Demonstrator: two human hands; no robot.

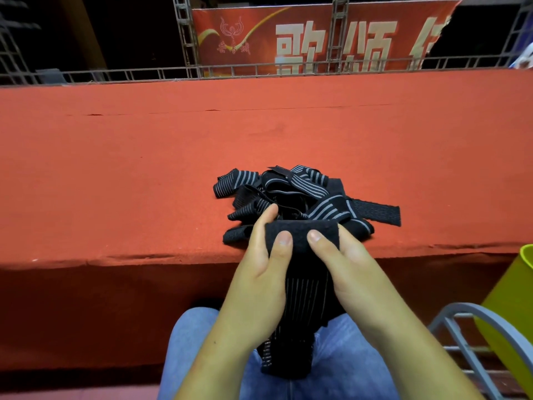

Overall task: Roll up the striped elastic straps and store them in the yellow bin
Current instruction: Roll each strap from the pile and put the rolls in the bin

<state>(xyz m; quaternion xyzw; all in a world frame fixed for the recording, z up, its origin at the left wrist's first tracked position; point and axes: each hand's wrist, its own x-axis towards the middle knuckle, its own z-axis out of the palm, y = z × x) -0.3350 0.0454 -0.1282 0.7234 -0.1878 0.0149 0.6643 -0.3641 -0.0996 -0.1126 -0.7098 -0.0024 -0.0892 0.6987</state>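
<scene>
Big red felt-covered platform [144, 157] fills most of the view, w/ a tangled heap of black grey-striped elastic straps [291, 194] near its front edge. Yellow plastic bin [510, 310] is low on the right, beside a grey metal chair frame [467, 342]. Left hand [259, 278] & right hand [343, 272] both pinch the top end of one black striped strap [305, 301], thumbs on front, rest hanging over blue jeans [340, 368].

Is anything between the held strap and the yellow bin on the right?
Nothing visible does. The strap, held by left hand and right hand, has open space toward the yellow bin; a grey rail crosses only its lower wall.
</scene>
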